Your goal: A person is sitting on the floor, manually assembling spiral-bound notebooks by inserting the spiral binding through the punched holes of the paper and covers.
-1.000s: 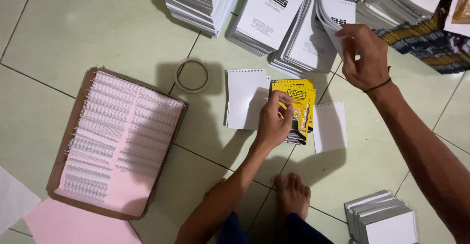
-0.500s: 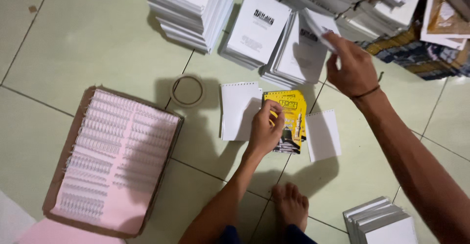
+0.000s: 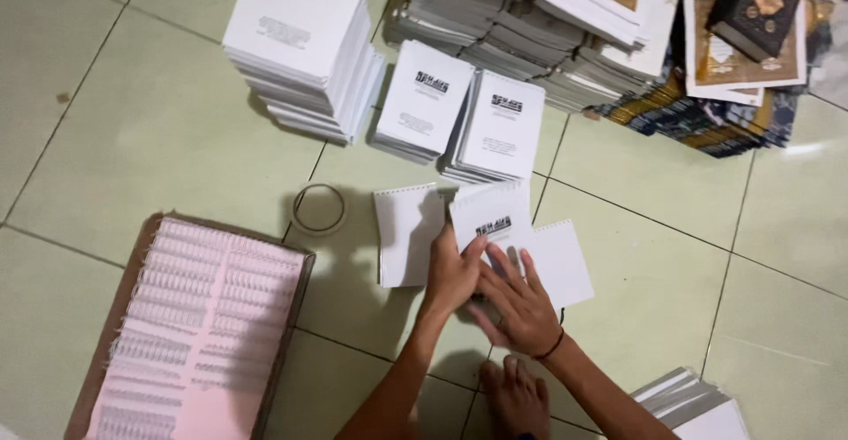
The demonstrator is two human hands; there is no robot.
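Note:
My left hand [image 3: 452, 274] grips the left edge of a small booklet lying on the tiled floor. Its top is a white cover sheet [image 3: 491, 215] with a black print and punched holes along the upper edge. My right hand [image 3: 517, 306], with a dark band at the wrist, lies flat on the lower part of that booklet, fingers spread. A blank punched white sheet [image 3: 405, 238] lies just left of the booklet and another [image 3: 564, 261] just right of it. What lies under the cover is hidden.
A cardboard box [image 3: 291, 352] of white wire binding combs on pink paper sits at the lower left. A tape ring [image 3: 319, 208] lies near it. Stacks of white printed covers [image 3: 305, 38] [image 3: 424, 95] [image 3: 499, 122] stand behind, with dark books [image 3: 755, 3] at the upper right. My foot [image 3: 517, 396] is below the hands.
My right hand took a white printed cover from the stack behind and brought it down onto the yellow booklet, which is now covered. The left hand stayed on the booklet. The camera tilted forward.

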